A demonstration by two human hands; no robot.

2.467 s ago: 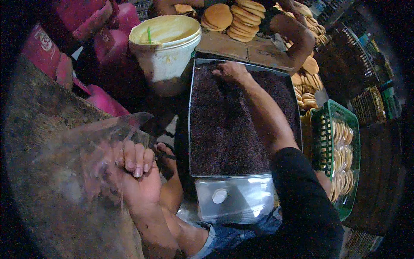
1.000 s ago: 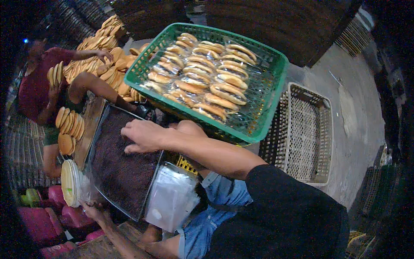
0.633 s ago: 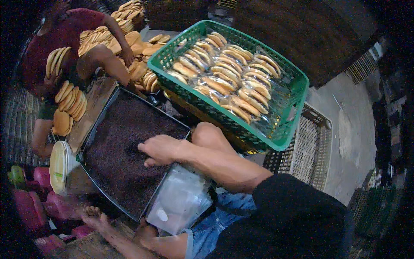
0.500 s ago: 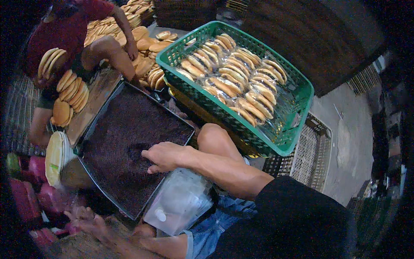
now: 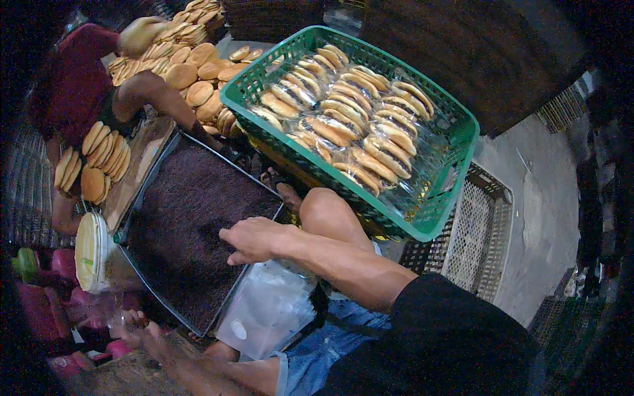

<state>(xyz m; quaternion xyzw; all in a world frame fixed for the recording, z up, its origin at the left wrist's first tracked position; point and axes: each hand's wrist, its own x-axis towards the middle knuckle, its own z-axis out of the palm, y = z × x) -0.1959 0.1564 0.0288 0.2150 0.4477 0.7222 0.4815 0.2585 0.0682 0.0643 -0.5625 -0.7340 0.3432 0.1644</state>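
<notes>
My right hand (image 5: 254, 240) hovers over the near right part of a wide square tray (image 5: 162, 300) of dark, crumbly filling (image 5: 191, 198). Its fingers are curled, with the index finger foremost; whatever they may hold is hidden. Low at the left, beyond the tray's near corner, is my left hand (image 5: 140, 330), blurred, beside a faint clear plastic shape (image 5: 92, 310). I cannot make out whether its fingers grip that. A stack of clear plastic bags (image 5: 267, 310) with a white round spot on it lies on my lap, beneath my right wrist.
A green crate (image 5: 449, 221) of bagged filled buns (image 5: 356, 109) stands at the far right, beside another crate (image 5: 505, 218). Flat buns (image 5: 198, 72) pile up at the back. A co-worker in a dark red shirt (image 5: 79, 79) sits beside bun stacks (image 5: 105, 155) on a board. A lidded tub (image 5: 89, 254) stands left.
My left hand has shifted slightly right; my right hand stays over the filling. The co-worker's held buns now rest by the other stacks, and one of their arms has swung up and back.
</notes>
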